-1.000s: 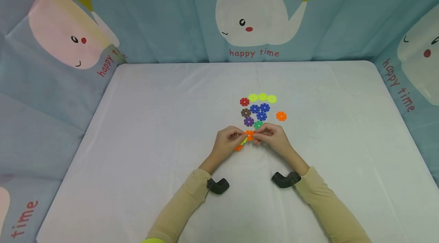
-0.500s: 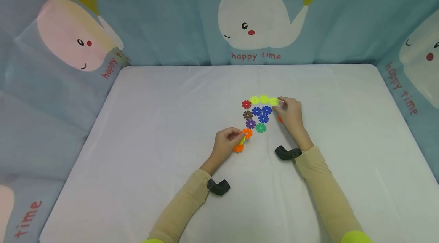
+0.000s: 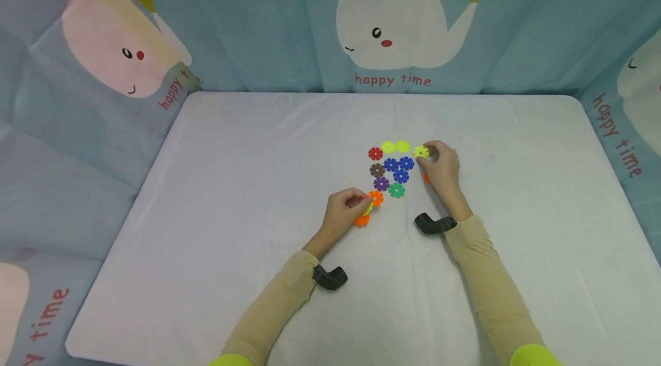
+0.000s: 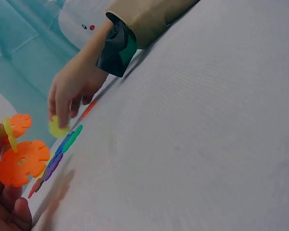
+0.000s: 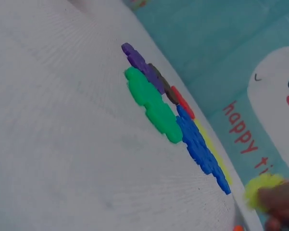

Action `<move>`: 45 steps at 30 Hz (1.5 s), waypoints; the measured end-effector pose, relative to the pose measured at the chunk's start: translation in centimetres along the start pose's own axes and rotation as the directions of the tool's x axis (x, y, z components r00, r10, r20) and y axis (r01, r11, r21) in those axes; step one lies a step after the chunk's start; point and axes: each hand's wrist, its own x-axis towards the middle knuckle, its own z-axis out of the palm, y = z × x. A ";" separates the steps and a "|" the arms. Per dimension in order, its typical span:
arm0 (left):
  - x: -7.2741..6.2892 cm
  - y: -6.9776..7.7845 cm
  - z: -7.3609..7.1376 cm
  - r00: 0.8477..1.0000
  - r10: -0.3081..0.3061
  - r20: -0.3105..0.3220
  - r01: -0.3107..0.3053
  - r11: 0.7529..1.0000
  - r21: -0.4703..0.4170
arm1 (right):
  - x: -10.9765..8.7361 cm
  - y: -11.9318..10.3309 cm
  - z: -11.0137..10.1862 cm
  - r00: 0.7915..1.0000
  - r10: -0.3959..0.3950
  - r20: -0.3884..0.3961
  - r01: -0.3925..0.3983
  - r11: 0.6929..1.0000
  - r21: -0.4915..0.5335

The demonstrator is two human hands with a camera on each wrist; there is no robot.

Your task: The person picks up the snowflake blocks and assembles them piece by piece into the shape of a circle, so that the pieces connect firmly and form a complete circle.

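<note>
My left hand (image 3: 341, 214) pinches a small joined piece made of notched plastic flower discs. An orange disc (image 3: 376, 198) is at its top, a yellow disc (image 4: 10, 134) in the middle and a second orange disc (image 3: 362, 220) at its lower end. Farther out to the right, my right hand (image 3: 444, 166) holds a single yellow disc (image 3: 420, 151) between thumb and fingers. In the right wrist view that yellow disc (image 5: 260, 189) looks blurred and lifted off the table. A loose orange disc (image 3: 427, 178) lies partly hidden beneath the right hand.
Between the hands lie more flat discs: red (image 3: 375, 154), brown (image 3: 377, 170), purple (image 3: 381, 184), green (image 3: 396, 190), several blue (image 3: 400, 176) and two yellow (image 3: 403, 147). They rest on a white-covered table (image 3: 232, 154), with a whale-print curtain (image 3: 258, 22) behind.
My right hand has left the left hand's joined piece, reached to the far right end of the yellow row and picked up a yellow disc. The left hand keeps its hold, nearly still.
</note>
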 end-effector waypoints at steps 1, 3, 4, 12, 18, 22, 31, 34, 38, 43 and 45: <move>0.0 0.0 0.0 1.000 0.001 0.001 -0.001 1.000 -0.003 | -0.1 -0.1 0.0 0.999 0.001 -0.034 0.001 0.999 0.052; 0.0 0.1 -0.1 1.000 0.003 0.000 -0.003 1.000 -0.008 | -0.2 -0.2 -0.1 0.995 0.004 -0.101 0.013 0.986 0.164; 0.0 0.1 -0.2 1.000 0.005 -0.001 -0.005 1.000 -0.011 | -0.3 -0.3 -0.1 0.992 0.005 -0.125 0.023 0.975 0.222; 0.0 0.3 -0.3 1.000 -0.008 -0.004 0.008 0.999 -0.045 | -2.3 -1.8 0.1 0.999 -0.041 -0.008 0.037 0.773 0.633; 0.0 0.5 -0.3 1.000 -0.020 -0.002 0.020 0.998 -0.052 | -5.5 -3.8 0.1 0.976 -0.195 0.097 0.079 0.732 0.677; 0.0 0.6 -0.3 1.000 -0.025 -0.006 0.024 0.999 -0.040 | -7.2 -4.8 -0.2 0.955 -0.252 0.157 0.090 0.750 0.655; 0.0 0.3 -0.3 1.000 -0.023 -0.015 0.022 0.999 -0.047 | -8.1 -4.9 -0.4 0.904 -0.401 0.149 0.205 0.712 0.671; 0.1 0.3 -0.4 1.000 -0.018 -0.008 0.017 0.999 -0.050 | -8.2 -4.8 -0.5 0.900 -0.414 0.134 0.232 0.717 0.658; -0.1 0.4 -0.3 0.999 -0.039 0.020 0.041 0.997 -0.059 | -8.5 -4.6 -0.7 0.900 -0.418 0.127 0.251 0.732 0.633; -0.2 0.5 -0.3 0.998 -0.053 0.046 0.056 0.996 -0.071 | -8.8 -4.6 -0.8 0.898 -0.418 0.135 0.253 0.743 0.620; -0.3 0.5 -0.3 0.998 -0.047 0.049 0.051 0.996 -0.076 | -8.9 -4.5 -0.8 0.900 -0.414 0.138 0.247 0.744 0.621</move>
